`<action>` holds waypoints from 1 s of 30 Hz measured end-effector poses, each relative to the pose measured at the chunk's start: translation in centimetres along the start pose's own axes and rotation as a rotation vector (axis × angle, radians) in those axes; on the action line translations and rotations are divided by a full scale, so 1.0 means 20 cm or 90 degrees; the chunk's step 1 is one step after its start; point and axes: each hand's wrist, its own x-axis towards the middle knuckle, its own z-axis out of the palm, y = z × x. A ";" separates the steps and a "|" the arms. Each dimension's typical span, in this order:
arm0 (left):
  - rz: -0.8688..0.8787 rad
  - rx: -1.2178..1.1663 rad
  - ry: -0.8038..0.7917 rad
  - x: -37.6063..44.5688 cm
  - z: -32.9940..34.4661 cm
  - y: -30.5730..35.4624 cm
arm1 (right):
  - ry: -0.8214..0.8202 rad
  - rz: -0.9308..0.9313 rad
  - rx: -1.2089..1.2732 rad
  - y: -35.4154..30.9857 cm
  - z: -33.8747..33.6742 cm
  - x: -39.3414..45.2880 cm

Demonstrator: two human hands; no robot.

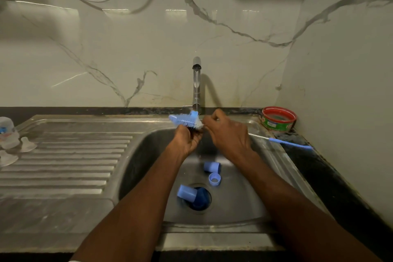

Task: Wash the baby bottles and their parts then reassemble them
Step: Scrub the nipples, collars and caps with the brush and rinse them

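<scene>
Over the steel sink [238, 208] my left hand [188, 137] grips the bristle head of a blue-and-white bottle brush [185, 120] under a thin stream from the tap [196, 83]. My right hand [227, 132] holds the brush's other end, its fingers curled. Three blue bottle parts lie in the basin: a cap [212, 167], a ring [214, 179] and a larger cap [187, 192] beside the drain. A clear bottle [7, 132] and clear teats [27, 144] stand on the drainboard at far left.
A thin blue-handled teat brush [282, 142] lies on the right sink rim. A red-rimmed green tub [278, 118] sits in the back right corner. The ribbed drainboard [70, 159] spreads to the left; a marble wall rises behind.
</scene>
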 end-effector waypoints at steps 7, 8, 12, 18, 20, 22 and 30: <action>-0.031 0.070 -0.014 -0.01 0.03 -0.04 | 0.067 0.120 0.051 0.03 -0.02 0.05; -0.025 0.056 -0.012 0.00 0.02 -0.04 | 0.056 0.072 0.050 0.03 -0.01 0.02; -0.018 0.040 -0.030 0.00 0.02 -0.03 | 0.005 0.052 0.040 0.03 0.02 -0.01; 0.031 0.073 0.007 0.00 0.01 -0.03 | -0.022 0.024 0.044 0.01 0.02 -0.01; 0.129 0.185 0.024 0.01 0.00 -0.04 | -0.029 0.071 0.029 0.01 0.01 0.00; 0.241 0.306 0.033 0.04 0.00 -0.06 | -0.009 0.172 0.024 0.03 -0.03 0.03; 0.455 0.534 -0.006 0.02 -0.06 -0.06 | -0.027 0.202 0.022 -0.05 -0.06 0.01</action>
